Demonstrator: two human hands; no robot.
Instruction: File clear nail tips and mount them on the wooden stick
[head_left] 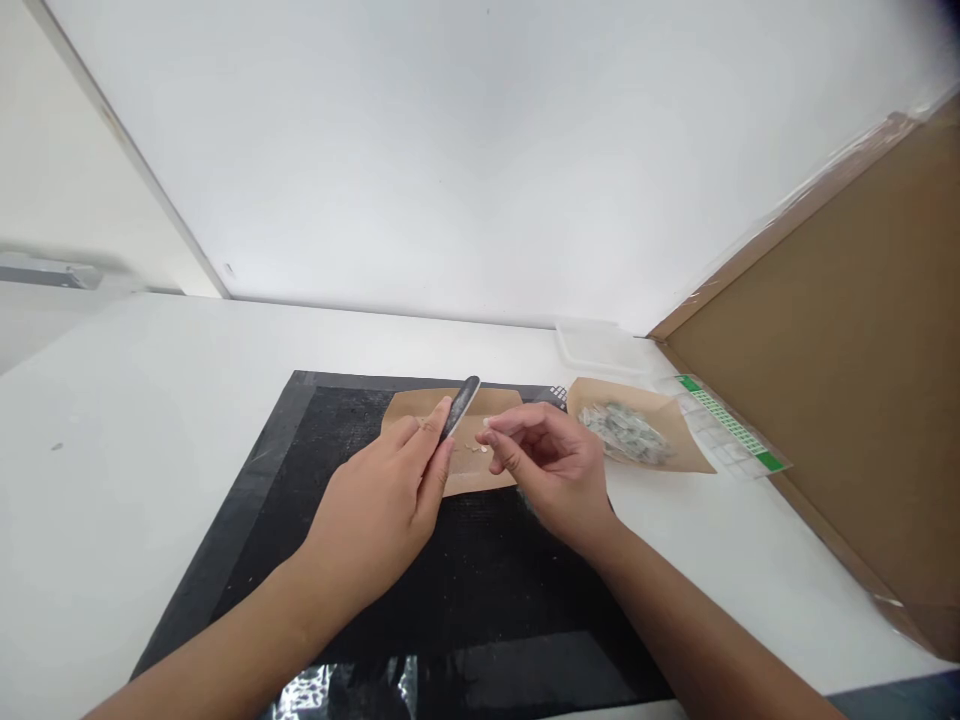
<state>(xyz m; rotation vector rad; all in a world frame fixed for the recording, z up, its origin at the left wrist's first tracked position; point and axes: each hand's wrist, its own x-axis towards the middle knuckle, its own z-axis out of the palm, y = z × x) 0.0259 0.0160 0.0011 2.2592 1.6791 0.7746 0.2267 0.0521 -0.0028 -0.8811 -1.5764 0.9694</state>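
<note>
White wall (435, 160) | cardboard panel (862, 380) | black mat (495, 590) on white table (112, 450) | left hand (379, 500) holds file (460, 405) | right hand (559, 465) pinches pale piece (487, 425)

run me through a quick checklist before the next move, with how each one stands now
1. Nail file gripped in the left hand: ok
2. Small pale piece pinched in the right hand: ok
3. File apart from the piece: ok, a gap shows
4. Brown paper sheet under the work, on the black mat: ok
5. Sheet free of loose bits: not ok, several lie there
6. Piece's edge smooth: cannot tell, too small to see
</note>
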